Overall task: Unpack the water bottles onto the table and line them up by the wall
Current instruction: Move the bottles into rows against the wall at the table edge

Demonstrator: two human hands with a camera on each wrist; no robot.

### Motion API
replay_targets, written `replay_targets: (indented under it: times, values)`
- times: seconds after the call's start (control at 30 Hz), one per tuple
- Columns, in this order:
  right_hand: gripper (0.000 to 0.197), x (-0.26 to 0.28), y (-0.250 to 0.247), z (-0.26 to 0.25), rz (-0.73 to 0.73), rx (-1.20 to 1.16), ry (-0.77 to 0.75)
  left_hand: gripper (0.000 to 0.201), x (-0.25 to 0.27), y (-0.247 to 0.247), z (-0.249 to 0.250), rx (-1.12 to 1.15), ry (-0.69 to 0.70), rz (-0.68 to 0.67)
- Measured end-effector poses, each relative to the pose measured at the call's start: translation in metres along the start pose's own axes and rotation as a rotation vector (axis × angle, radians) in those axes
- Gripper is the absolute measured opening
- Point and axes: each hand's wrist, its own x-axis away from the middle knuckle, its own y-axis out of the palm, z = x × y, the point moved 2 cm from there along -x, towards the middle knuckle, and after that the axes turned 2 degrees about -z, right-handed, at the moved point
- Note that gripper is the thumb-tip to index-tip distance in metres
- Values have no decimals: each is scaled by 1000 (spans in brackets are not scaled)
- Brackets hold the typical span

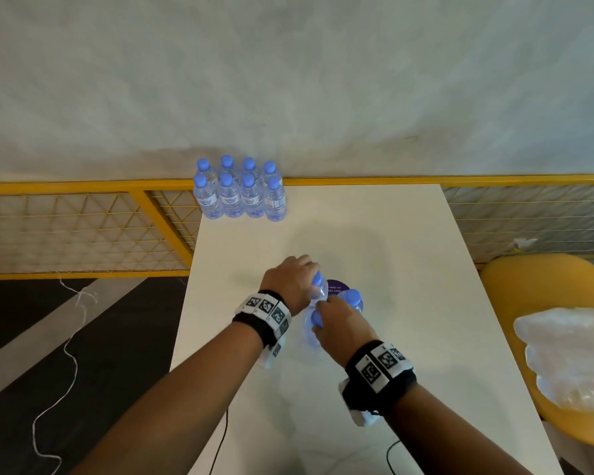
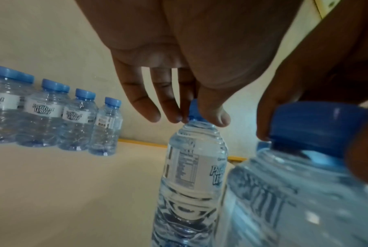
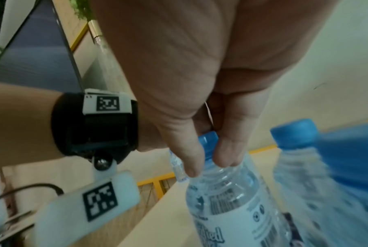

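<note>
Several clear water bottles with blue caps [image 1: 240, 192] stand in two rows at the table's far left corner by the wall [image 1: 288, 80]. Three more bottles stand close together mid-table. My left hand [image 1: 304, 273] pinches the cap of the far one [image 2: 194, 167] from above, as the left wrist view shows [image 2: 191, 117]. My right hand [image 1: 323, 315] grips the cap of the near one [image 3: 227, 200], thumb and fingers curled round it [image 3: 208, 164]. The third bottle [image 1: 353, 299] stands free just right of both hands.
The white table [image 1: 374, 234] has a purple round sticker [image 1: 336, 287] beside the held bottles. A yellow chair [image 1: 546, 303] with crumpled clear plastic wrap [image 1: 573, 358] stands right of the table. A yellow mesh railing [image 1: 83, 228] runs behind and to the left.
</note>
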Motion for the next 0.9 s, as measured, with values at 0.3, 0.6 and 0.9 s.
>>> replay_targets:
  times: [0.3, 0.6, 0.9]
  values:
    - [16, -88, -80, -11, 130, -51, -57, 22, -107, -72, -41, -66, -19, 170]
    - [23, -209, -79, 11, 113, -15, 19, 23, -215, -85, -103, -100, -127, 183]
    - [29, -304, -70, 18, 121, 94, -31, 17, -275, -63, -145, -184, -173, 125]
